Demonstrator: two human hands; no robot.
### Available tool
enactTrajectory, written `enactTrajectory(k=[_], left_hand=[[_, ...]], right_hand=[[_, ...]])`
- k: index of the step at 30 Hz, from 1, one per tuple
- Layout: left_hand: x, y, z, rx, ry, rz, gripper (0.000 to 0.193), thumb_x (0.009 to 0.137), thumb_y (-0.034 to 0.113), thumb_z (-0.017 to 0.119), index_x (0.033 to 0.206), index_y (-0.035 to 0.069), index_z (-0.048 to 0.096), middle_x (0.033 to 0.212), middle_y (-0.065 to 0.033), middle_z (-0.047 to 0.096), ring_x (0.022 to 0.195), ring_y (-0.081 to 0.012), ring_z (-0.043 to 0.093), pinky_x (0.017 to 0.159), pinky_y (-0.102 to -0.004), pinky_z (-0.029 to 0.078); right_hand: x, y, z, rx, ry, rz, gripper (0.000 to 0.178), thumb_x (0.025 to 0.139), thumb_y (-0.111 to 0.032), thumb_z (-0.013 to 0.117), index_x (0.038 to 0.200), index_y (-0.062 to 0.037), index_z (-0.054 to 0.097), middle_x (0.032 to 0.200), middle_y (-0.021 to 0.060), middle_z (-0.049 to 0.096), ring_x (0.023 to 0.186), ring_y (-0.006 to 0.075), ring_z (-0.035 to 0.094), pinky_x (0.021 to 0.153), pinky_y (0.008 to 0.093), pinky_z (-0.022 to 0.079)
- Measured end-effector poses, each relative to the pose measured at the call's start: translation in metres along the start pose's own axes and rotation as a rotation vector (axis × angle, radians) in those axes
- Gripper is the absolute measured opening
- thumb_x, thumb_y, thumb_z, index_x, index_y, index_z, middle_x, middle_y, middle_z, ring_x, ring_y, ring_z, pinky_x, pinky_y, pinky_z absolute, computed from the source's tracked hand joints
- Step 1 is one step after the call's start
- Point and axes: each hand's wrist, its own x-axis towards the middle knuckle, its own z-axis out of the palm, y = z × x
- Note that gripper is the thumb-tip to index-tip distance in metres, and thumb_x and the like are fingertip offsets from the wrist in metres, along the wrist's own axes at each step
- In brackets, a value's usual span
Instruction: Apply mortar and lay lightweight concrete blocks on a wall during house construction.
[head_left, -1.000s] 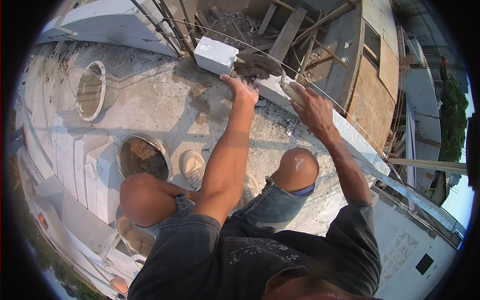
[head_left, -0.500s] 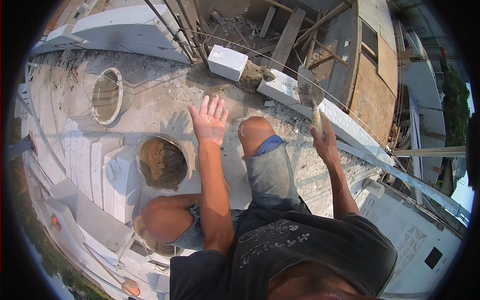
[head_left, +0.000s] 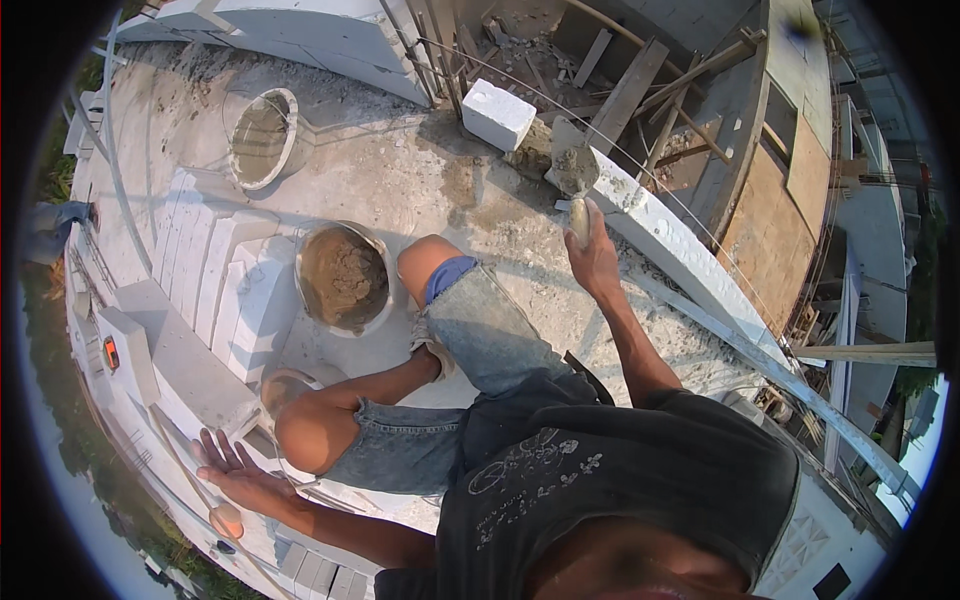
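Grey mortar point(head_left: 578, 174) smears the blade of the trowel point(head_left: 576, 190). The trowel is located over the end of the low white wall point(head_left: 690, 255) nearest the white block point(head_left: 498, 114). Whether the blade touches the wall cannot be told from this view.

Right hand point(head_left: 597, 257): the grip is closed around the trowel handle. Left hand point(head_left: 245, 485): the grip is wide and empty, fingers spread, to the person's lower left. An orange rounded object point(head_left: 227, 520) appears just beside it; contact cannot be told.

Change within the last second: the left hand is no longer by the mortar patch point(head_left: 533, 150) between block and wall, but well apart from it. The blade is nearer the white block than half a second ago. Both knees now point leftward. Effect on the work: only the right hand remains at the wall; the block sits without hand support, and the mortar bucket point(head_left: 384, 314) stands just beside one knee.

Surroundings: white blocks point(head_left: 235, 270) stand side by side left of the mortar bucket. A second bucket point(head_left: 292, 125) is farther forward on the concrete floor point(head_left: 180, 130). Upright steel bars point(head_left: 430, 50) rise near the white block.
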Motion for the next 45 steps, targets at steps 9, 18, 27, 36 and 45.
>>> enactTrajectory(k=[9, 18, 27, 36, 45], left_hand=[[-0.022, -0.045, 0.007, 0.048, -0.289, -0.118, 0.077, 0.099, 0.061, 0.032, 0.145, -0.001, 0.034, 0.145, -0.0196, 0.042, 0.132, -0.0345, 0.042, 0.111, -0.0485, 0.030], [0.007, -0.020, 0.011, 0.087, -0.222, 0.013, 0.070, 0.099, 0.059, 0.035, 0.140, 0.003, 0.042, 0.142, -0.0148, 0.045, 0.128, -0.0303, 0.046, 0.110, -0.0512, 0.032], [0.051, -0.003, 0.068, -0.183, -0.275, 0.115, 0.070, 0.099, 0.058, 0.038, 0.141, 0.002, 0.041, 0.142, -0.0143, 0.045, 0.128, -0.0286, 0.046, 0.108, -0.0479, 0.035], [0.061, -0.015, 0.072, -0.210, -0.293, -0.067, 0.071, 0.098, 0.056, 0.042, 0.143, 0.002, 0.036, 0.144, -0.0153, 0.042, 0.130, -0.0293, 0.046, 0.109, -0.0470, 0.034], [0.065, -0.025, 0.057, -0.226, -0.306, -0.100, 0.076, 0.097, 0.060, 0.043, 0.145, 0.002, 0.033, 0.143, -0.0134, 0.043, 0.131, -0.0286, 0.044, 0.109, -0.0476, 0.034]], right_hand=[[-0.032, 0.021, 0.063, 1.252, -0.366, 0.716, 0.026, 0.099, -0.035, 0.052, 0.117, -0.0157, 0.047, 0.080, 0.0036, 0.055, 0.055, 0.0113, 0.050, 0.050, 0.0270, 0.043], [0.053, 0.029, 0.128, 1.854, -0.125, 0.757, 0.022, 0.097, -0.037, 0.052, 0.110, -0.0201, 0.044, 0.078, 0.0033, 0.054, 0.056, 0.0110, 0.049, 0.051, 0.0259, 0.044], [0.064, 0.019, 0.122, 1.773, -0.200, 0.727, 0.023, 0.097, -0.036, 0.051, 0.110, -0.0198, 0.043, 0.076, 0.0027, 0.055, 0.055, 0.0098, 0.050, 0.049, 0.0246, 0.044], [0.060, 0.014, 0.128, 1.955, -0.238, 0.694, 0.023, 0.098, -0.037, 0.053, 0.106, -0.0168, 0.046, 0.075, 0.0043, 0.057, 0.054, 0.0099, 0.050, 0.049, 0.0247, 0.044], [0.021, 0.017, 0.117, 1.697, -0.290, 0.747, 0.032, 0.096, -0.039, 0.056, 0.111, -0.0123, 0.045, 0.074, 0.0037, 0.055, 0.053, 0.0108, 0.049, 0.050, 0.0243, 0.043]])
